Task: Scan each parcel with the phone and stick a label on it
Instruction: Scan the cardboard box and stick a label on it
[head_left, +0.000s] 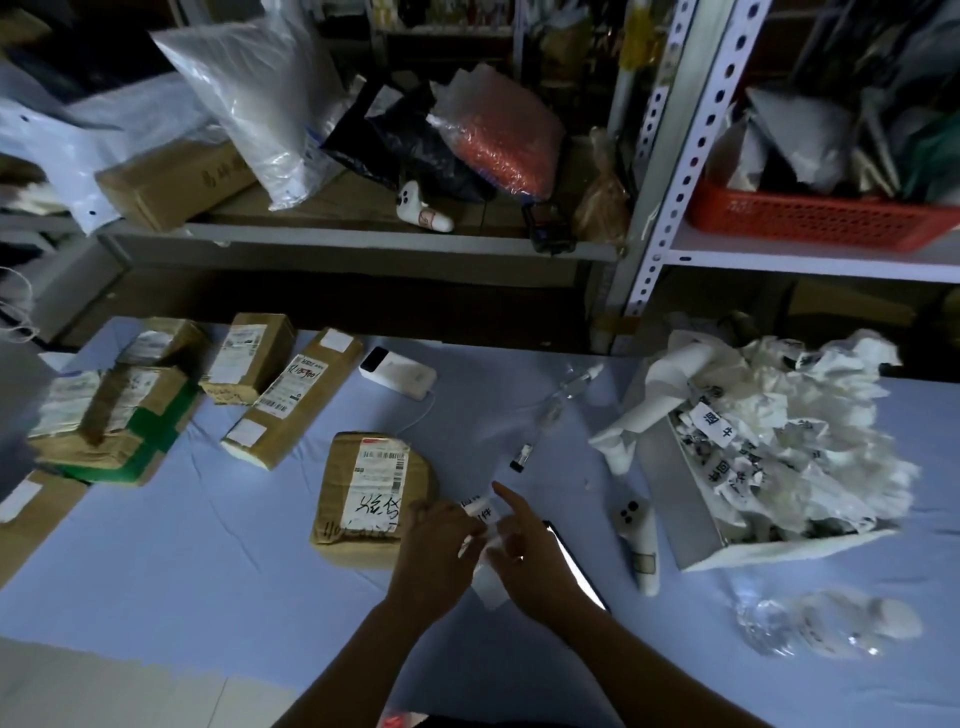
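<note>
Beside the white box (680, 499) heaped with label scraps (779, 457), left (434, 553) and right hands (535, 561) pinch one label (480, 512).

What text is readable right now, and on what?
"圆牛", apparently: paper slip in the white box.
"件", partly covered: label held between left hand and right hand.
"易碎", faint: shelf carton.
Printing and handwriting on the parcels: too blurred.
</note>
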